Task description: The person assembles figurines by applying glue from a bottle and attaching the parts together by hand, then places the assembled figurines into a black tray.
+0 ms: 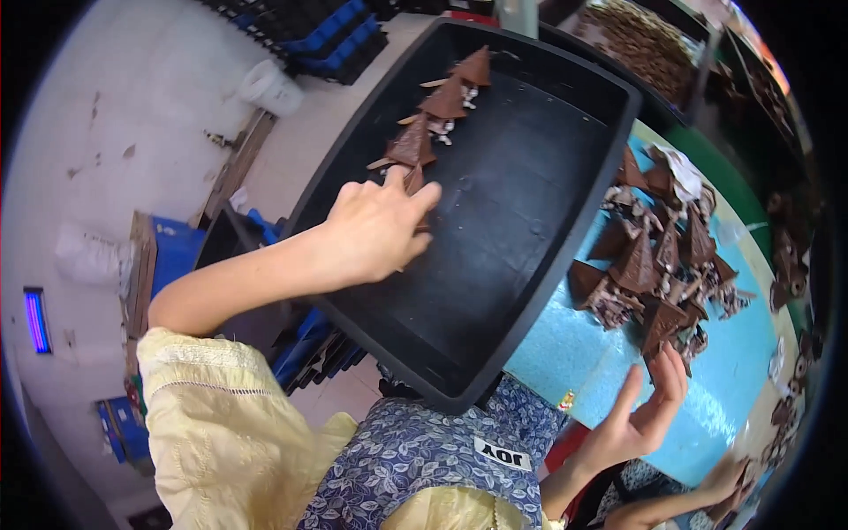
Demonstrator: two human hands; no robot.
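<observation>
My left hand reaches into a black plastic tray, its fingers closed around a brown pointed piece that is mostly hidden under them. Ahead of it, a row of similar brown triangular pieces runs up the tray's left side, with thin light sticks and pale bits showing at their edges. My right hand is at the near edge of a heap of the same brown pieces on a light-blue tabletop. Its thumb stands apart from the fingers, and the fingertips meet the nearest piece.
Another person's hand works at the table's lower right. Beyond the tray stands a bin of small brown pieces. Blue and black crates are stacked at the far left, near a white bucket. More brown pieces line the right side.
</observation>
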